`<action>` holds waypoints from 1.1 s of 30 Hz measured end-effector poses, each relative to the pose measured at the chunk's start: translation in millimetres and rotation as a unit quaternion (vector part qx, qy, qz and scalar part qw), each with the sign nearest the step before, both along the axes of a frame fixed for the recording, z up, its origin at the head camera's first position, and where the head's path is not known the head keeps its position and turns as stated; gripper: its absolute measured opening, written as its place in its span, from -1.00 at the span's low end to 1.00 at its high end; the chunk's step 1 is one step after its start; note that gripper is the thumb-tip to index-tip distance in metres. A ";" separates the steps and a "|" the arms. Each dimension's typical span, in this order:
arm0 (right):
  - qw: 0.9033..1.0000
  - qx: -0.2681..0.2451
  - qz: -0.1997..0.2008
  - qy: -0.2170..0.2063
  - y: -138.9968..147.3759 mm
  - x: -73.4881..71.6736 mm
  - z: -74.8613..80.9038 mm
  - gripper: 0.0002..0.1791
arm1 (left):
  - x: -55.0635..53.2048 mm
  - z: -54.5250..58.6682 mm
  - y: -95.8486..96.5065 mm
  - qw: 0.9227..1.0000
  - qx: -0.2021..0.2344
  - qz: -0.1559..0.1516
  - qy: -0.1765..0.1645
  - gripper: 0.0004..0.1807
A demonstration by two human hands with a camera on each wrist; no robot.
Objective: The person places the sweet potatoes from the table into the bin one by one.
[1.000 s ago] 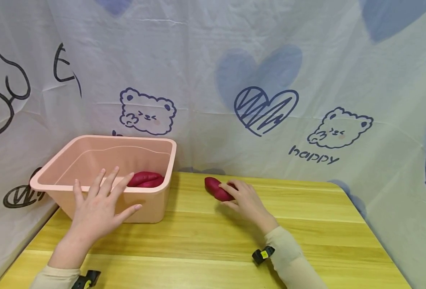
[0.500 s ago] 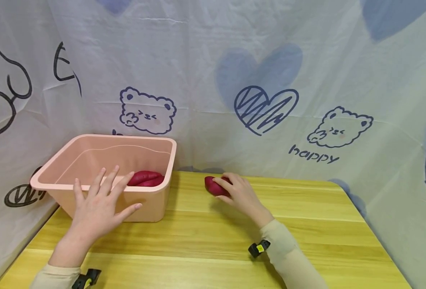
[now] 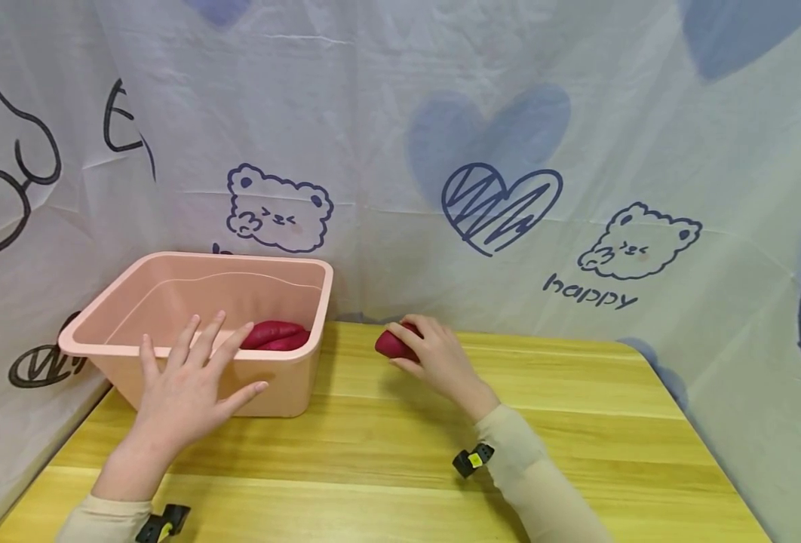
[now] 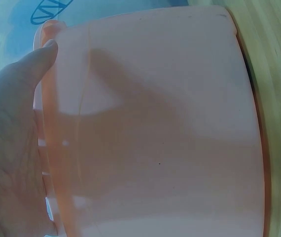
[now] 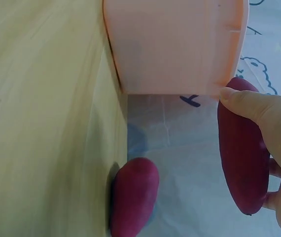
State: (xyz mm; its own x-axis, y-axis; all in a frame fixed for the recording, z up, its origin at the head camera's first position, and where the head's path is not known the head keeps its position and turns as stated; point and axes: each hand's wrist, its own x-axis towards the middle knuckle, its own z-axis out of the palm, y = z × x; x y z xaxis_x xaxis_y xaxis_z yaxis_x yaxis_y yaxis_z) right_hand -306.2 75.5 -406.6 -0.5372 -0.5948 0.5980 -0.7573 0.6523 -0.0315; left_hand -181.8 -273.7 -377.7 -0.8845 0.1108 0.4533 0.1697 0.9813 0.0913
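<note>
Between the thumb and fingers of my right hand (image 3: 437,358) is a red-skinned sweet potato (image 5: 241,148), held above the table to the right of the pink plastic bin (image 3: 305,388). A second sweet potato (image 5: 134,197) lies on the table below that hand in the right wrist view; my hand hides it in the head view. My left hand (image 3: 183,400) has its fingers spread at the bin's near rim, and its thumb (image 4: 44,57) lies along the rim in the left wrist view. Inside the bin, at its right end, lie more sweet potatoes (image 3: 274,334).
The yellow wood-grain table (image 3: 373,467) carries the bin at its back left. Behind and beside it hangs a pale cloth (image 3: 387,249) printed with hearts and bears. Each wrist wears a black strap (image 3: 474,458).
My right hand has closed around the sweet potato, lifted it and shifted slightly left toward the bin. My left hand and the bin have stayed in place.
</note>
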 end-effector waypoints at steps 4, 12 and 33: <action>1.000 -0.004 0.001 0.002 -8.3 1.0 5.3 -0.45 | 0.8 -0.4 -0.5 1.000 -0.001 -0.001 0.000 -0.08; 1.000 -0.003 -0.002 0.007 -27.8 1.2 15.7 -0.44 | 1.1 -0.2 -0.5 1.000 -0.001 0.001 0.001 -0.09; 0.997 -0.026 0.026 0.061 -67.7 5.5 42.0 -0.44 | 2.7 4.5 1.0 1.000 0.003 0.004 -0.014 -0.15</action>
State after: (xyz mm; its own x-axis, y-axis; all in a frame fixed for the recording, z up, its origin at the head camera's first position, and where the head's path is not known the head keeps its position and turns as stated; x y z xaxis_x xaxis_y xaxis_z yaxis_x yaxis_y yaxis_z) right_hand -300.7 7.8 -364.6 -0.4274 -0.5871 0.6875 -0.7904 0.6118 0.0311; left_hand -179.1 -272.7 -373.3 -0.8976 0.1014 0.4290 0.1600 0.9818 0.1027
